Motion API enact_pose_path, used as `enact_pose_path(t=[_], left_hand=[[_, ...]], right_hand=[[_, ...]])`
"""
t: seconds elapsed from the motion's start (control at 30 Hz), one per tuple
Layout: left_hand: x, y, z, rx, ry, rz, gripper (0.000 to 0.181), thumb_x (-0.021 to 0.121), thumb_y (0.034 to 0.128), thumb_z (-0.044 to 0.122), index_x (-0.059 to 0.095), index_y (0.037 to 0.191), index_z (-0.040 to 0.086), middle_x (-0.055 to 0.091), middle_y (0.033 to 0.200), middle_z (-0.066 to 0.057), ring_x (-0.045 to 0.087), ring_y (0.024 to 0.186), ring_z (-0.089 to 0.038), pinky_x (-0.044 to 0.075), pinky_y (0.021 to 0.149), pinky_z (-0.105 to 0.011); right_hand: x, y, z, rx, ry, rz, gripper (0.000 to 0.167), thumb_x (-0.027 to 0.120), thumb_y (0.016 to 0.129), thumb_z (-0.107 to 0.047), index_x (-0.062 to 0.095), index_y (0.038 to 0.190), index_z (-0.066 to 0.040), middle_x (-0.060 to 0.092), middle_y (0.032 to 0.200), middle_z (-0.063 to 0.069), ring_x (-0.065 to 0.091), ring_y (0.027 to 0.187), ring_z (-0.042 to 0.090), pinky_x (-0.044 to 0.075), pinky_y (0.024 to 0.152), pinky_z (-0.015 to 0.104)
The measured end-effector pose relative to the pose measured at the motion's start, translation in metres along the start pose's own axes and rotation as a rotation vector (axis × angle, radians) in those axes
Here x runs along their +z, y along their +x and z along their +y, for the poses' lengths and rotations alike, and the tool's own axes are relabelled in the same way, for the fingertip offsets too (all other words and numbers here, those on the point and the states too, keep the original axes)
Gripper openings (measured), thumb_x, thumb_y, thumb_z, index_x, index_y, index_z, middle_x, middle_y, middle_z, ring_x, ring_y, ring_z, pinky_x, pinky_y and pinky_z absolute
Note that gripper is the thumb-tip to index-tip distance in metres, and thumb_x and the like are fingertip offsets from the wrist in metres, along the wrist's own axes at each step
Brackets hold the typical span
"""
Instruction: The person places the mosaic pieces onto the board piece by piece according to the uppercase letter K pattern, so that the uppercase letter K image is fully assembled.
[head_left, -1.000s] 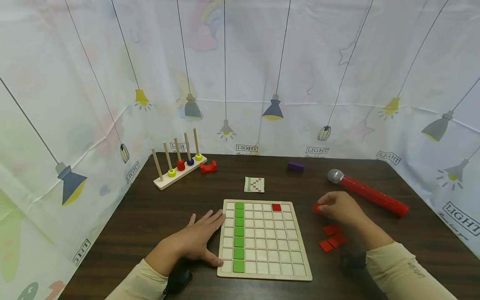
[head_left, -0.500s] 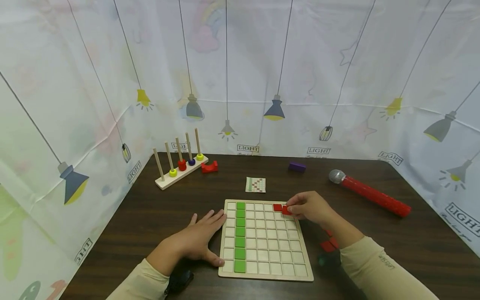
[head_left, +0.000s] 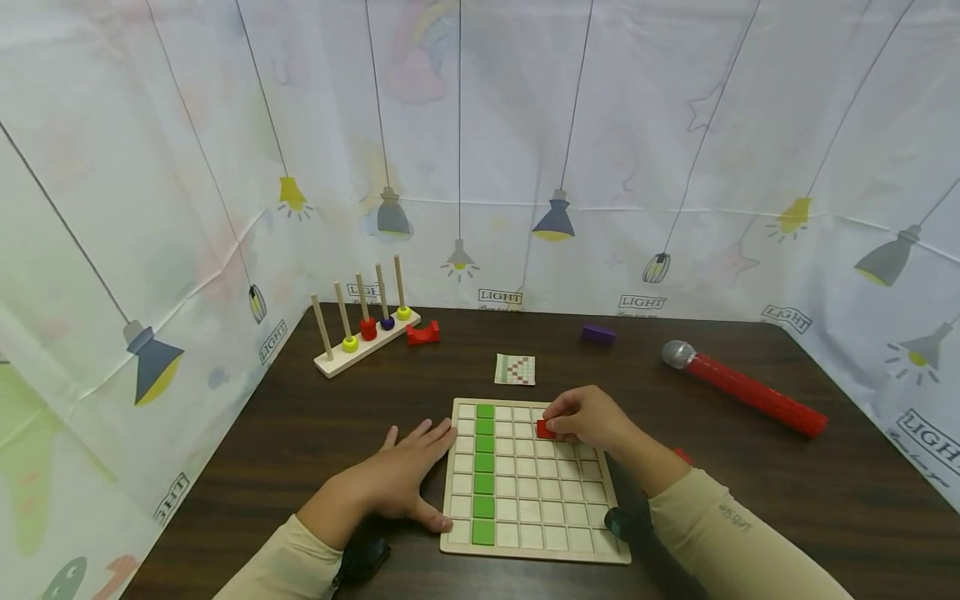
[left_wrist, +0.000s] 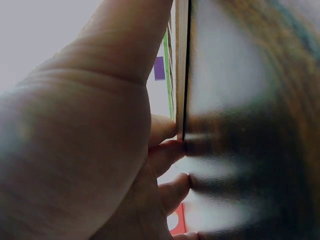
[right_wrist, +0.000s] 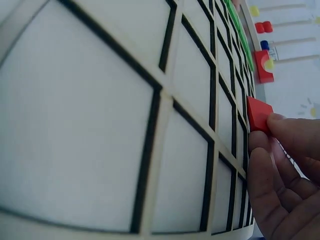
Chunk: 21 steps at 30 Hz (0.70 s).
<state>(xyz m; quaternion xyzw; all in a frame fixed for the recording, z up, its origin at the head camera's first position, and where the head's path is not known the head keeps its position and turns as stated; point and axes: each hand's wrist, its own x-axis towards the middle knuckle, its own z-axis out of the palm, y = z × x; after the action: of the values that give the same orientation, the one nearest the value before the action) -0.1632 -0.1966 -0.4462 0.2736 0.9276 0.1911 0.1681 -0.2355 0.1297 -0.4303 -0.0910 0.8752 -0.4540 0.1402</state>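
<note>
A wooden grid board point(head_left: 536, 557) lies on the table with a column of green tiles point(head_left: 483, 485) near its left side. My left hand point(head_left: 393, 479) rests at the board's left edge, fingers spread and thumb touching the near corner. Over the upper right cells, my right hand point(head_left: 600, 423) pinches a red tile point(head_left: 545, 429) between thumb and fingers. The right wrist view shows this red tile point(right_wrist: 259, 114) tilted at the grid; whether it touches a cell I cannot tell. My fingers cover the top-row cells where another red tile lay.
Loose red tiles point(head_left: 682, 456) are mostly hidden behind the right forearm. A small printed pattern card point(head_left: 515, 369) lies beyond the board. Farther back are a peg stand point(head_left: 367, 342), a red arched block point(head_left: 423, 332), a purple block point(head_left: 598, 334) and a red microphone point(head_left: 750, 392).
My right hand has carried a red tile from the table at right, leftward onto the board, past the top right corner to the second row. My left hand has stayed in place.
</note>
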Motion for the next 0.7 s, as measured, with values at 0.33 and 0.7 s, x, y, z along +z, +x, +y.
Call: enact_pose_path(t=[0.33, 0.7], left_hand=[[0.0008, 0.0005, 0.0001, -0.005, 0.002, 0.002, 0.125, 0.081, 0.0729, 0.068, 0.017, 0.165, 0.013, 0.010, 0.170, -0.005, 0.005, 0.155, -0.032, 0.002, 0.113, -0.071], [0.0008, 0.0001, 0.0009, -0.015, 0.002, -0.001, 0.124, 0.081, 0.0729, 0.068, 0.018, 0.165, 0.014, 0.010, 0.170, -0.005, 0.005, 0.155, -0.032, 0.002, 0.114, -0.070]], right_hand=[[0.0037, 0.0004, -0.0017, -0.011, -0.049, 0.005, 0.008, 0.074, 0.092, -0.003, 0.076, 0.099, -0.002, 0.068, 0.088, 0.007, 0.062, 0.074, 0.022, 0.054, 0.065, 0.037], [0.0043, -0.0030, -0.0025, -0.012, -0.095, 0.010, 0.013, 0.074, 0.093, -0.006, 0.078, 0.105, -0.003, 0.069, 0.093, 0.006, 0.061, 0.076, 0.021, 0.053, 0.065, 0.036]])
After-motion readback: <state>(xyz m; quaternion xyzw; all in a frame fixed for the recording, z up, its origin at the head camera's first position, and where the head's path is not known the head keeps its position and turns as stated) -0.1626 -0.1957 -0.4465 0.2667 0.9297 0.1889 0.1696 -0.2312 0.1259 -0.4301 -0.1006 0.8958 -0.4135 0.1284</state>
